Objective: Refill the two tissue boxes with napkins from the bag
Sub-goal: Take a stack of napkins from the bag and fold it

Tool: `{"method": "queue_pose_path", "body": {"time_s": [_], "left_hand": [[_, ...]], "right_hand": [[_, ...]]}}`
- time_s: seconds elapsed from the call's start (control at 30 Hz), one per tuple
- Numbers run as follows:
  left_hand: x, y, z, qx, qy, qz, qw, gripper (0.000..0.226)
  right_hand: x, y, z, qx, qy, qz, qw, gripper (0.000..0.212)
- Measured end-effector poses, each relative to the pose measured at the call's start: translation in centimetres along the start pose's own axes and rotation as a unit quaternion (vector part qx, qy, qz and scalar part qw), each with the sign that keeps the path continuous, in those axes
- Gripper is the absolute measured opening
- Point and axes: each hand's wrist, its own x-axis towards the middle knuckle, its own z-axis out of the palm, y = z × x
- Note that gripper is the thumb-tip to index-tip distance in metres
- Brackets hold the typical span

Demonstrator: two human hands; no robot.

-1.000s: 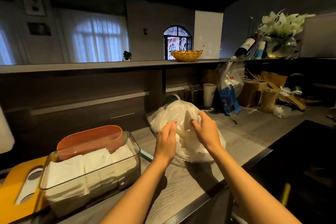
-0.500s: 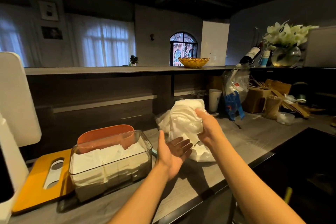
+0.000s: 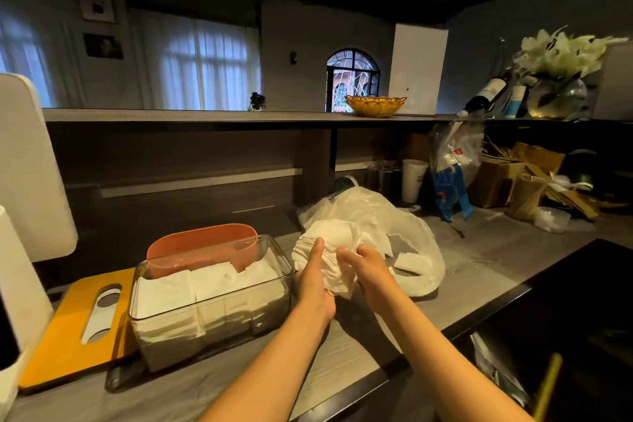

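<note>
Head view showed, at far left, a yellow lid point(image 3: 73, 325) lying flat on the counter point(image 3: 479, 257), touching the clear tissue box point(image 3: 209, 301) just to its right. That box stood open-topped with its long axis running left to right, already well filled with white napkins. An orange box point(image 3: 202, 245) sat close behind it, partly screened by the clear wall, its contents hidden.

Just right of the clear box's right end wall, both hands met on a wad of napkins point(image 3: 329, 250). The left hand point(image 3: 313, 279) cupped the wad from below and the left, fingers curled round it, thumb up its face. The right hand point(image 3: 368, 267) pinched it from the right. The bundle was held above the counter, near rim height.

Right again, the plastic bag point(image 3: 394, 233) slumped, touching the wad's far side.

Judging by this, the left hand was nearer the boxes, and the move would be a short carry leftward over the rim. The room above both boxes looked open; the orange one called for a reach beyond the clear wall.
</note>
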Motion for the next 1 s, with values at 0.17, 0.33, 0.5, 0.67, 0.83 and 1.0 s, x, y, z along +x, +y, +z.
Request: {"method": "queue_pose_path", "body": {"time_s": [0.17, 0.33, 0.5, 0.67, 0.83, 1.0], "left_hand": [[1.4, 0.9, -0.3, 0.049, 0.038, 0.009, 0.998, 0.017], [2.1, 0.9, -0.9, 0.124, -0.008, 0.065, 0.990, 0.028], [3.6, 0.4, -1.8, 0.184, -0.033, 0.093, 0.978, 0.059], [3.7, 0.3, -1.9, 0.179, -0.003, 0.118, 0.977, 0.067], [3.8, 0.1, -1.9, 0.219, -0.007, 0.140, 0.966, 0.071], [3.8, 0.0, -2.2, 0.238, -0.029, 0.159, 0.958, 0.031]], "right_hand": [[0.5, 0.1, -1.0, -0.029, -0.106, -0.039, 0.993, 0.030], [1.9, -1.0, -1.7, 0.030, -0.034, 0.043, 0.998, 0.058], [3.9, -1.9, -1.2, -0.110, -0.009, 0.018, 0.994, 0.022], [4.0, 0.6, 0.6, -0.056, 0.039, -0.081, 0.994, 0.007], [4.2, 2.6, 0.8, -0.119, 0.041, -0.165, 0.978, 0.018], [3.6, 2.9, 0.7, -0.167, 0.001, -0.204, 0.965, 0.026]]}}
